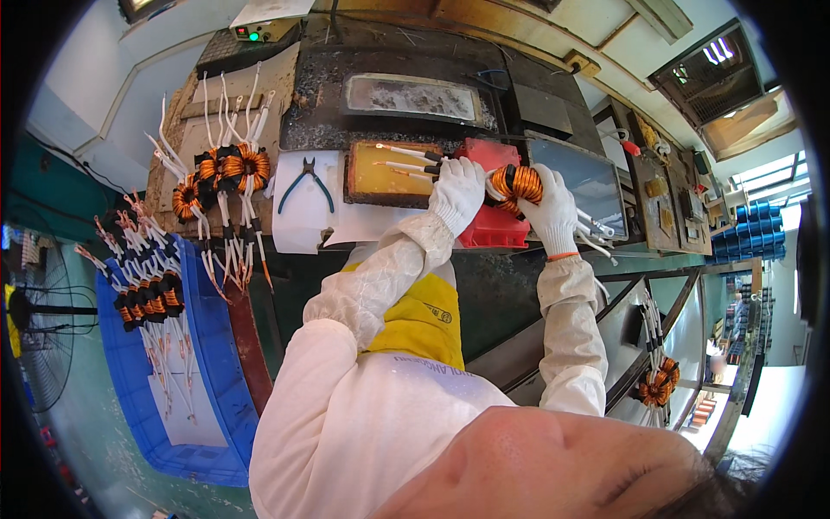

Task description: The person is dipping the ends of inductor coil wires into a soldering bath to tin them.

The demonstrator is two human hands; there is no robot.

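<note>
A copper-wound toroidal coil [517, 185] is held over the red plastic bin [493, 232] at the bench's front. My gloved right hand [553, 208] wraps around the coil's right side. My gloved left hand [458, 192] is closed on its black-sleeved wire leads [415, 166]. The bare lead ends point left, over a shallow rectangular container with amber contents [367, 177]; whether they touch the contents I cannot tell. More white leads [596, 227] hang out below my right hand. Left of the amber container, blue-handled cutting pliers [307, 186] lie on white paper.
Several finished-looking coils [242, 169] with long leads sit at the bench's left. A blue crate [212, 432] at lower left holds more. Behind the amber container is a rectangular silvery-grey bath [413, 97]. A grey-blue tray [584, 186] lies right. A fan [39, 320] stands far left.
</note>
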